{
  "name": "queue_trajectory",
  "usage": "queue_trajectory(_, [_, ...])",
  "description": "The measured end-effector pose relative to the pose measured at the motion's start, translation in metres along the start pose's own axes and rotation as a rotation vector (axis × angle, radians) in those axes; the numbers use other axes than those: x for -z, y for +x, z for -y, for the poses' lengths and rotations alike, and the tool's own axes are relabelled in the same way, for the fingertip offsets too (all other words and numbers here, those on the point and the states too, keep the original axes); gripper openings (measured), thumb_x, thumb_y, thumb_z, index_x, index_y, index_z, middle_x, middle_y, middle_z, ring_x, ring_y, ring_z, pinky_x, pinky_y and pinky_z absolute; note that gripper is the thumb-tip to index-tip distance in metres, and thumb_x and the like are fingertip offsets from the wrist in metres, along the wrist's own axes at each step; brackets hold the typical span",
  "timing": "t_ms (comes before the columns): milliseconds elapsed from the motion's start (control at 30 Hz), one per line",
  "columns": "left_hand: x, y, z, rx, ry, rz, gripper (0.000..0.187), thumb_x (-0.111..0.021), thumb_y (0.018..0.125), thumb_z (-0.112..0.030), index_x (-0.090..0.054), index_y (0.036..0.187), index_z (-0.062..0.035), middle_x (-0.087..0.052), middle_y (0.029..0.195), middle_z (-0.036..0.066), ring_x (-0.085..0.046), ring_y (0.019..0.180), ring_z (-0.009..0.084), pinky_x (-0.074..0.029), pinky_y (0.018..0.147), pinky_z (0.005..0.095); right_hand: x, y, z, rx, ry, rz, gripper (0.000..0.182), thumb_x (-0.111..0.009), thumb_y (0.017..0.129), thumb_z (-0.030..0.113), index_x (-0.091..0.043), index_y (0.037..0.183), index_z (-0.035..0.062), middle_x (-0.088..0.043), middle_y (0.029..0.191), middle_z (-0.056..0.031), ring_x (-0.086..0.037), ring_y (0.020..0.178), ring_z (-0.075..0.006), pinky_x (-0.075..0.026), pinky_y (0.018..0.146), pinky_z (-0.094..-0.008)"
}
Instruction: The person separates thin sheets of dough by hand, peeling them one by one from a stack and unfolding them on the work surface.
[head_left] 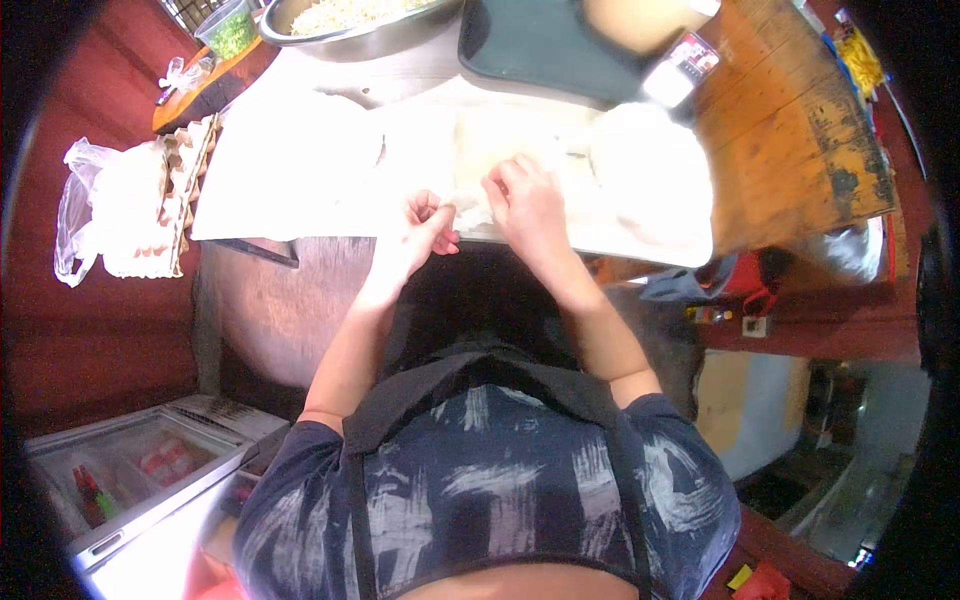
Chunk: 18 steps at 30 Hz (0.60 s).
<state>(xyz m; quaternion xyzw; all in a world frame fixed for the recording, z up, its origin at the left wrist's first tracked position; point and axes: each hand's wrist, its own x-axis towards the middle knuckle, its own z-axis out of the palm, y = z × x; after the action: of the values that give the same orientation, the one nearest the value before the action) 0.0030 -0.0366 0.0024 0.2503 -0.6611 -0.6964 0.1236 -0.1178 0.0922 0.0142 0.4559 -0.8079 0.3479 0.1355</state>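
Both of my hands work at the near edge of a white board (300, 180) on the table. My left hand (418, 235) pinches the corner of a pale, thin wrapper sheet (470, 212) with its fingers closed. From the other side, my right hand (527, 205) presses and grips the same sheet, knuckles up. The sheet is overexposed and its shape is hard to make out. To the right of my right hand lies a white heap (650, 170), perhaps more sheets or a cloth.
A metal bowl (300, 30) of pale chopped filling stands at the far edge, with a green-filled tub (232, 35) to its left and a dark tray (540, 45) to its right. Egg cartons (180, 185) and a plastic bag (85, 215) sit left. A chest freezer (130, 470) is lower left.
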Motion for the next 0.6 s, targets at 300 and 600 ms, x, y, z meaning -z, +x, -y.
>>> queue_trajectory(300, [0.004,-0.001,-0.002,-0.061,0.098,-0.003,0.016,-0.060,0.090,-0.013,-0.052,0.089,0.0012,-0.061,0.066,0.008,-0.061,0.052,0.0142,-0.050,0.046,0.0241,-0.004,0.011,-0.001,0.193,0.285,0.198,0.010,-0.068,0.079,0.012,-0.065,0.080,0.0020,-0.064,0.077,-0.0136,-0.061,0.074,-0.0324,-0.049,0.068,-0.0396])
queue_trajectory(600, [0.007,0.006,-0.007,-0.072,0.031,-0.044,0.019,-0.057,0.089,-0.006,-0.044,0.100,0.0008,-0.059,0.066,0.008,-0.062,0.051,0.0147,-0.049,0.046,0.0239,-0.012,0.016,-0.005,0.057,0.227,0.086,0.010,-0.063,0.082,0.014,-0.062,0.080,0.0044,-0.064,0.078,-0.0127,-0.062,0.076,-0.0322,-0.047,0.073,-0.0421])
